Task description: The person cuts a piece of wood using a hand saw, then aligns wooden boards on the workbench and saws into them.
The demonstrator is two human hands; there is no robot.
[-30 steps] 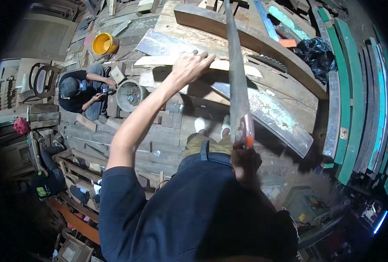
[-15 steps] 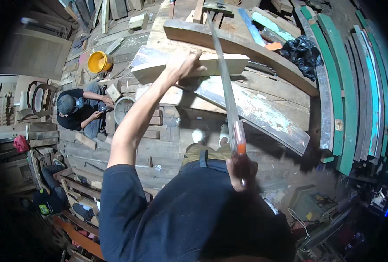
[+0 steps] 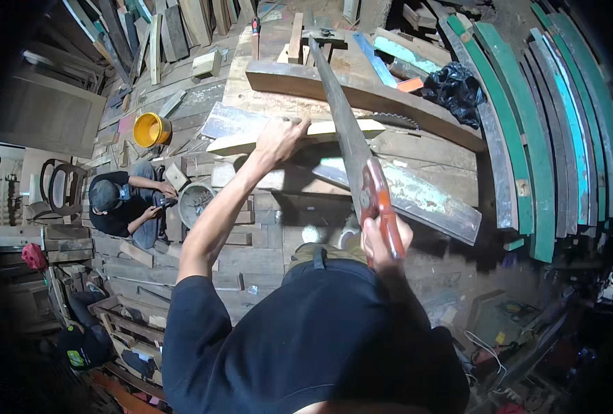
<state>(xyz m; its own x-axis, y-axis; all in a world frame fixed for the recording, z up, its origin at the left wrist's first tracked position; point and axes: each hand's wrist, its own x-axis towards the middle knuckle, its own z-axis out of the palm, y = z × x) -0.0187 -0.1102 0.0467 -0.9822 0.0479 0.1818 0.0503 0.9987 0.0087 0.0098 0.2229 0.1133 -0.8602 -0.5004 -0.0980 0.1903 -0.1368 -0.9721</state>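
Observation:
My right hand (image 3: 383,243) grips the red-orange handle of a long hand saw (image 3: 348,141), whose blade slants up and away across a pale wooden plank (image 3: 237,143). My left hand (image 3: 279,140) lies palm down on that plank, arm stretched out, just left of the blade. The plank rests on a worn wooden workbench (image 3: 430,162), with a thick dark curved beam (image 3: 361,96) behind it. A paint-flecked board (image 3: 423,196) lies nearer me under the saw's handle end.
A person in dark clothes crouches on the floor at left (image 3: 123,203) beside a round metal bowl (image 3: 196,203). A yellow bucket (image 3: 149,129) stands further back. Green and teal curved boards (image 3: 534,138) lean at right. A black plastic bag (image 3: 455,90) sits on the bench.
The saw has shifted in my right hand, with the blade's tip now reaching further up over the dark beam. My left hand stays pressed on the pale plank.

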